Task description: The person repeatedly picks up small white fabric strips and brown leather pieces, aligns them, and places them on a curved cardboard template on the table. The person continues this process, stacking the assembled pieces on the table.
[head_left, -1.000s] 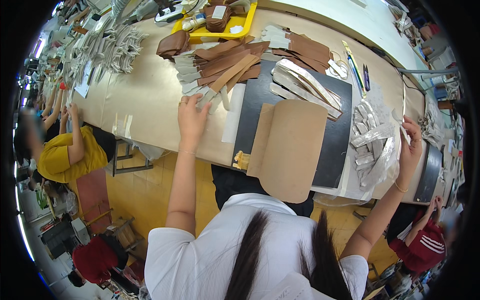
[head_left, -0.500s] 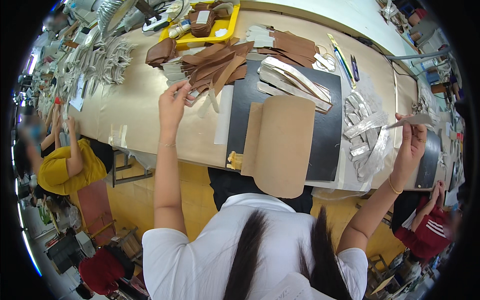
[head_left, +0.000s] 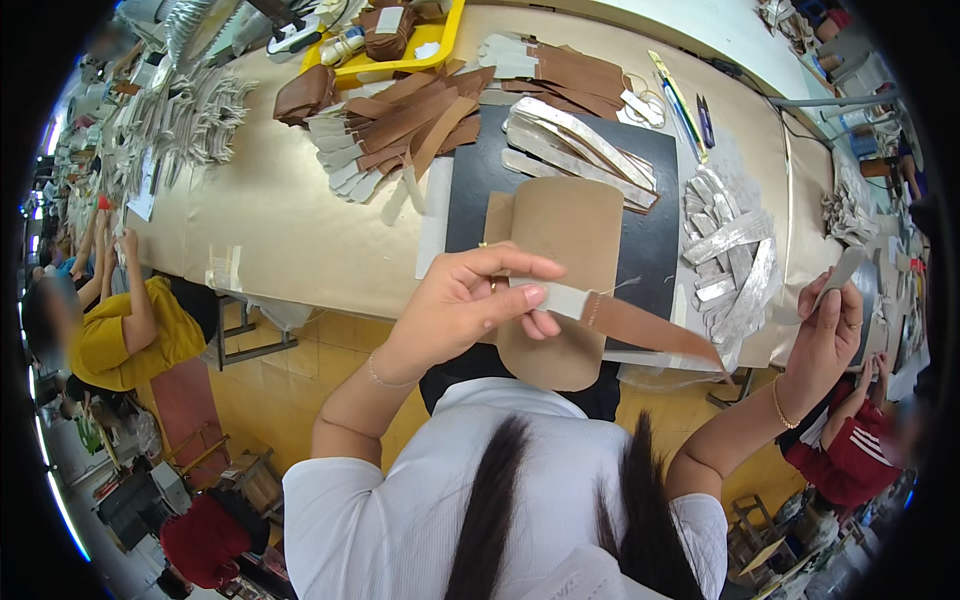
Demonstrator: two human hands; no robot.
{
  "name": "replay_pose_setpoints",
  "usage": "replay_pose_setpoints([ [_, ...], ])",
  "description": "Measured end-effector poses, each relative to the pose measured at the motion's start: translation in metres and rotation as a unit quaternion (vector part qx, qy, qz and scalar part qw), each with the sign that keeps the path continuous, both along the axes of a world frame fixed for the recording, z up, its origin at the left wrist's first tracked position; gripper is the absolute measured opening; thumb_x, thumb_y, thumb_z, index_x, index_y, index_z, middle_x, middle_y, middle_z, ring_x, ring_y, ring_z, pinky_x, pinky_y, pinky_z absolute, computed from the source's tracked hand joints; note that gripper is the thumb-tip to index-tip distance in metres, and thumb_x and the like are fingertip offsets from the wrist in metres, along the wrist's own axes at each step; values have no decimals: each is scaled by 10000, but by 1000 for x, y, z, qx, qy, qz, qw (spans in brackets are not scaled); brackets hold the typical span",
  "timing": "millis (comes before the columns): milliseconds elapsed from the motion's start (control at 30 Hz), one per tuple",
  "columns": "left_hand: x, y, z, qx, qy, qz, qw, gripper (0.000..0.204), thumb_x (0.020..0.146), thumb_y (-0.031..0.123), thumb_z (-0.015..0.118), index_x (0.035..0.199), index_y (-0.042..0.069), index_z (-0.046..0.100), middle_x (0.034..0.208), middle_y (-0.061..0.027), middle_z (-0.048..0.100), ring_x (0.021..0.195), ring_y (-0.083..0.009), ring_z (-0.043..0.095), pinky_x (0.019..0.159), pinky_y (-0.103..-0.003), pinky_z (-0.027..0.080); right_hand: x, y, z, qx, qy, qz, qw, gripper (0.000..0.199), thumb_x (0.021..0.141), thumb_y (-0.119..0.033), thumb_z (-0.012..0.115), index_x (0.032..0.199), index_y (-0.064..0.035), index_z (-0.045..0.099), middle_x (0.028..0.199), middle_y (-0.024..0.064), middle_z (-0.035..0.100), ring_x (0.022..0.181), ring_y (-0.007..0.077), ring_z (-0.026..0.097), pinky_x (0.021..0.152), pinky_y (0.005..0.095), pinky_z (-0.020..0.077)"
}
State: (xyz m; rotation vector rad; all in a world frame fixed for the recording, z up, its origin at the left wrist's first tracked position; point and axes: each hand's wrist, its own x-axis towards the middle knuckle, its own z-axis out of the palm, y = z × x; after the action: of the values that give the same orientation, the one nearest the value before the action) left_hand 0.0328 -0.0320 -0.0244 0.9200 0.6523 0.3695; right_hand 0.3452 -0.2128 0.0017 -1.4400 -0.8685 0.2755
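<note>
Above the front edge of the table, my left hand (head_left: pixel 465 300) pinches the pale end of a brown leather strap (head_left: pixel 645 328) between thumb and fingers. Its brown length points right, blurred at the tip. Out to the right, my right hand (head_left: pixel 828 318) is closed on a thin grey strip (head_left: pixel 846 266), which sticks up past the fingertips. Behind my left hand a curved tan sheet (head_left: pixel 565 240) lies over the black mat (head_left: pixel 645 255) and hangs past the table edge. On the far left, a fanned pile of brown straps with pale ends (head_left: pixel 395 135) lies on the table.
Silvery strips (head_left: pixel 730 250) are heaped right of the mat; longer pale strips (head_left: pixel 580 150) lie on it. Farther back are more brown straps (head_left: pixel 575 75), a yellow tray (head_left: pixel 440 45), a cutter (head_left: pixel 672 90) and thread snips (head_left: pixel 705 120). Co-workers sit at both sides.
My left hand has come from the brown pile toward the middle, carrying one strap. My right hand, still with the grey strip, has shifted slightly down, and the strip now points more upward.
</note>
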Motion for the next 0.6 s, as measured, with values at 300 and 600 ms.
replay_pose_setpoints([
  [300,-7,-6,-36,-49,-1,-3,999,286,927,154,571,1096,-76,550,848,-138,643,747,-182,670,671,-253,555,-89,56,-5,-304,124,318,890,159,827,-151,705,843,0,659,652,15,626,568,47,572,477,183,409],
  [600,-7,-4,-31,-72,-25,-1,997,544,1021,353,303,1103,-136,527,929,-267,631,798,-292,684,728,-333,579,-114,97,-7,-423,65,366,826,241,827,-225,678,781,12,675,560,53,605,491,70,553,479,222,423],
])
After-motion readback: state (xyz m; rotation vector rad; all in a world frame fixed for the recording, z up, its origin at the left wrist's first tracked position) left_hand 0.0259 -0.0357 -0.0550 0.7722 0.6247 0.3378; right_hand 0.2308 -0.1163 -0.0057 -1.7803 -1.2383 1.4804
